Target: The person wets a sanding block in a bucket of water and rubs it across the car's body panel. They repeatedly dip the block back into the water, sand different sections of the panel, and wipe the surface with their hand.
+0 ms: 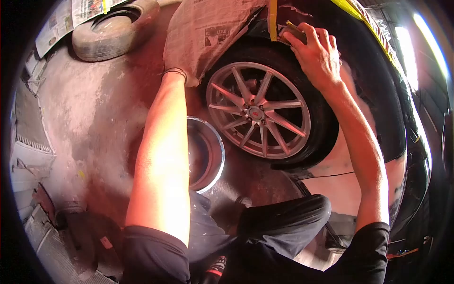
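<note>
My right hand is closed around a small dark sanding block, pressed to the black car body above the wheel arch. A strip of yellow tape hangs just left of the block. My left arm reaches forward to a sheet of newspaper beside the wheel. Most of my left hand is hidden by the paper, and its fingers do not show. Below both hands is the car wheel, a silver multi-spoke rim in a black tyre.
A loose tyre lies on the floor at upper left, partly under newspaper. A round metal-rimmed container stands beside my left forearm. Pale patches mark the car panel at right. Grey parts line the left edge.
</note>
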The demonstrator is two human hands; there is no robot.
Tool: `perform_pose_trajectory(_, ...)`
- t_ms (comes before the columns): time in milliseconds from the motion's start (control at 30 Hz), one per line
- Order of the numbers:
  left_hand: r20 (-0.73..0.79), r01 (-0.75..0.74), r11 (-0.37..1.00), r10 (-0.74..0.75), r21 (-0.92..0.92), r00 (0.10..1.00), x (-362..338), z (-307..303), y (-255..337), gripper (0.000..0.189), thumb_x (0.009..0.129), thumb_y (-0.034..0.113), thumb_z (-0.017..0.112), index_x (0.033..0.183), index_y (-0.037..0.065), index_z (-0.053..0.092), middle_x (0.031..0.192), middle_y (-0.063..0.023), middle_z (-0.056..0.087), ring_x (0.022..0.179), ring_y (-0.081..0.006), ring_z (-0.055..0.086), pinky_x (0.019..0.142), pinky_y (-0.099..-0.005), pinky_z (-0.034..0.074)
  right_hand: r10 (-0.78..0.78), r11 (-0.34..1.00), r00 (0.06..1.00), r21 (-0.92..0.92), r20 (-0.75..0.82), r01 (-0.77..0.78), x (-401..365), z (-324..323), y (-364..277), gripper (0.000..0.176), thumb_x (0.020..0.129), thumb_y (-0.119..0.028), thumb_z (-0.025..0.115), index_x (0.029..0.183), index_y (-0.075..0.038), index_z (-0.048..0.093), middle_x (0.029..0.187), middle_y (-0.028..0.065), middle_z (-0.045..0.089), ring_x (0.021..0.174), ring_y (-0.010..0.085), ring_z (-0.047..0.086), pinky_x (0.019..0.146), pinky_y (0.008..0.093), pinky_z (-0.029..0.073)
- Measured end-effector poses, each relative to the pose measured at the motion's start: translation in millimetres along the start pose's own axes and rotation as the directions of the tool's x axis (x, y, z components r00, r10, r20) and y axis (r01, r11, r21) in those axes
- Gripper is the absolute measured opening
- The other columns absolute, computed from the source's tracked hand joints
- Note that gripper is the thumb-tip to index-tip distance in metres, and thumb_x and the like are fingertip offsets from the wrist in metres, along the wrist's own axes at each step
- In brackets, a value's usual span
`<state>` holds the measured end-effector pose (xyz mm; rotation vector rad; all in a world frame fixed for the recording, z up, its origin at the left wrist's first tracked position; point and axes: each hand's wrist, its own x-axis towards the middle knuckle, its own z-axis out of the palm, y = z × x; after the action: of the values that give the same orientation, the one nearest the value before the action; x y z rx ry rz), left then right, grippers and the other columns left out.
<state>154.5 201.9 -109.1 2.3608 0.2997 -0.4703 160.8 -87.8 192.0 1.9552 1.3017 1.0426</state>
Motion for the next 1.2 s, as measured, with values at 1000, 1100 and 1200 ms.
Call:
perform_pose_trajectory(1000,0.059,-0.013,0.999,0.014,-0.03,0.998,-36.0,-19.4,11.6,0.064,0.088,0.046,0.079,0.137,0.005,0.074,0.128,-0.0174,0.077,0.113,-0.0294,0.075,0.098,-0.0422,0.06,-0.128,0.991,0.992,-0.042,0.022,0.129,1.6,-5.1,6.1,0.042,0.091,-0.014,0.071,0.129,-0.029,0.079,0.146,0.0017,0.061,0.122,0.0288,0.061,0.1,0.0438,0.052)
perform_pose_trajectory(1100,0.053,-0.044,0.999,0.042,0.031,0.998,-32.8,-24.2,5.8,0.066,0.089,0.046,0.079,0.14,0.006,0.073,0.129,-0.0167,0.077,0.111,-0.0291,0.075,0.097,-0.0425,0.06,-0.118,0.993,0.99,0.011,0.071,0.118,-9.6,-18.2,5.3,0.042,0.09,-0.011,0.071,0.128,-0.027,0.08,0.146,0.0021,0.061,0.121,0.0285,0.061,0.1,0.0436,0.051)
perform_pose_trajectory(1200,0.019,-0.063,0.997,0.062,0.048,0.998,-20.6,-14.3,2.3,0.068,0.088,0.045,0.081,0.142,0.006,0.072,0.129,-0.0158,0.077,0.11,-0.0289,0.076,0.097,-0.0432,0.061,-0.122,0.992,0.992,-0.011,0.046,0.122,10.5,-2.0,-8.6,0.041,0.089,-0.013,0.073,0.128,-0.026,0.08,0.147,0.0016,0.061,0.119,0.028,0.061,0.099,0.0429,0.051)
